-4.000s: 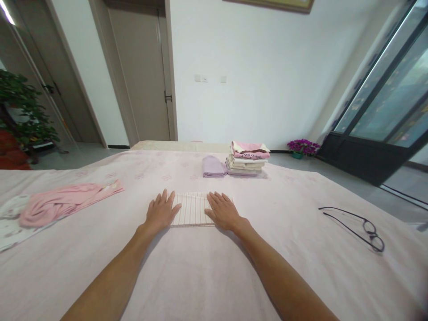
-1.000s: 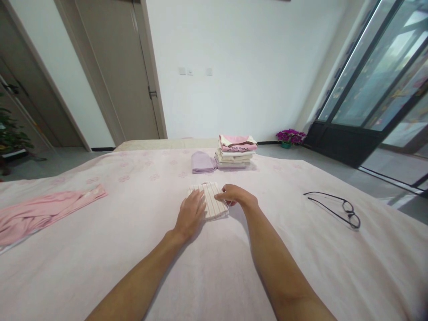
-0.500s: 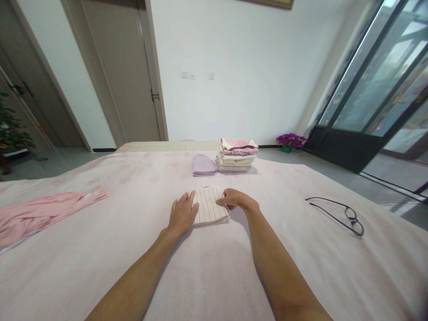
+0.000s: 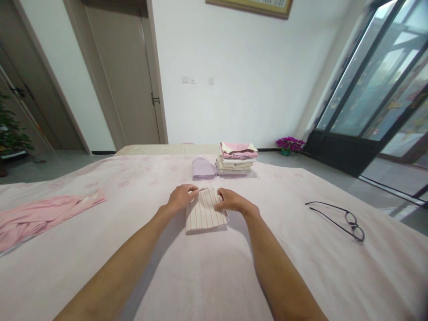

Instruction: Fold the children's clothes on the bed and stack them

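A folded striped cloth [image 4: 204,215], cream with pinkish-brown lines, lies in front of me on the pale pink bedspread [image 4: 203,276]. My left hand [image 4: 181,196] pinches its far left corner between thumb and fingers. On the cloth's right edge, my right hand [image 4: 233,200] is closed, with the thumb on top and the fingers curled at the side. The cloth looks slightly raised at its far end. Beyond it stand a folded lilac cloth [image 4: 203,169] and, touching it, a stack of folded clothes [image 4: 236,160] topped by a pink piece with lettering.
Pink clothing [image 4: 43,216] lies loosely spread on the left. Black-framed glasses [image 4: 351,223] rest on the right with their temples open. Past the far edge are a white wall [image 4: 234,107], a door [image 4: 123,71] and a pot of purple flowers [image 4: 290,144].
My left hand has moved from lying flat on the cloth's left side to gripping its far left corner. The cloth has turned slightly and shifted a little toward me.
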`<state>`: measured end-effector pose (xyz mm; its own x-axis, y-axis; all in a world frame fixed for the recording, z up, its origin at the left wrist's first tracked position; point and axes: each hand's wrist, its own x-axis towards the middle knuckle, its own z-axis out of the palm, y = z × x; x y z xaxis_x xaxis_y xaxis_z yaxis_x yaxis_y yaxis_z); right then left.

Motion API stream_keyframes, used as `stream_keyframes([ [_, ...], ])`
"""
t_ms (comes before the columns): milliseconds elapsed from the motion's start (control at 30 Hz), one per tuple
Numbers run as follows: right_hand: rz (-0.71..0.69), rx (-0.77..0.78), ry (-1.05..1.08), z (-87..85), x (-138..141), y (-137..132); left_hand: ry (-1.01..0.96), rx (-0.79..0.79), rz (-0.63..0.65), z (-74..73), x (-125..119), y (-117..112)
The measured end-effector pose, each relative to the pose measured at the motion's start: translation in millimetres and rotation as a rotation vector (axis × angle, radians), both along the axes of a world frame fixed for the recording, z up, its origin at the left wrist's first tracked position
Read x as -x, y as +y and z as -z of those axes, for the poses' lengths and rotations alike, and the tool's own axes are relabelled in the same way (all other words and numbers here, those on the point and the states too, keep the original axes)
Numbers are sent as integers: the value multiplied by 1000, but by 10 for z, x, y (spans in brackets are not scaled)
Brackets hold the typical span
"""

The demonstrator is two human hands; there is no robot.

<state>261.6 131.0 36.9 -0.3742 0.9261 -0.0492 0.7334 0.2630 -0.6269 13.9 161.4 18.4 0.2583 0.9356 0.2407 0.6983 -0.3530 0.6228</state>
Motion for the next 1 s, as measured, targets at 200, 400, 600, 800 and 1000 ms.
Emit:
stream_keyframes([
  [200, -9, 5, -23, 35, -22, 37, 24, 64, 143, 13, -67, 145],
  [400, 6, 34, -11, 80, -54, 62, 7, 9, 42, 29, -125, 116],
  [600, -25, 94, 76, 111, -104, 103, 54, -300, 65, 61, -188, -496],
  [800, 27, -87, 355, 141, -20, 204, 225, -376, 250, 294, -325, -1039],
  [1000, 138, -253, 85, 63, 252, 411, 222, -495, 244, 409, -380, -1052],
])
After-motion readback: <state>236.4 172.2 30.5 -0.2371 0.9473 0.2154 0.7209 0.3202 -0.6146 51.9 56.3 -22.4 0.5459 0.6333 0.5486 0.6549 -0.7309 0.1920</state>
